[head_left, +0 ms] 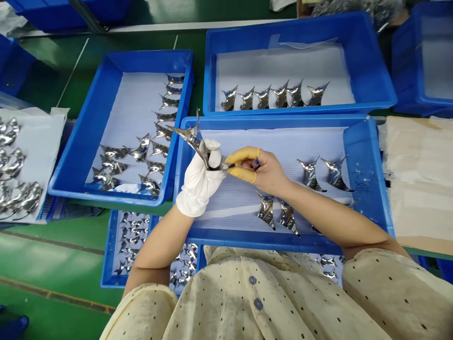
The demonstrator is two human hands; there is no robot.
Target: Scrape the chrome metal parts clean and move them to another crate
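Note:
My left hand (202, 177), in a white glove, is closed around a shiny chrome-plated part (193, 138) with curved, pointed ends. Yellow finger covers sit on my right hand (260, 170), which pinches a slim pen-like tool (236, 165) with a bit of blue showing by the fingers. The tool's tip meets the lower end of the chrome part; whether it presses on it I cannot tell. Both hands are above a blue tray (283, 240) lined with white paper. In that tray lie several like parts, among them one chrome part (310, 174) beyond my right forearm.
At the left, another blue tray (76, 137) holds several chrome parts. A third tray (300, 28) behind has a row of them. White sheets (417, 174) are stacked at the right. Lower trays (109, 250) with small parts stand below, over a green floor (53, 264).

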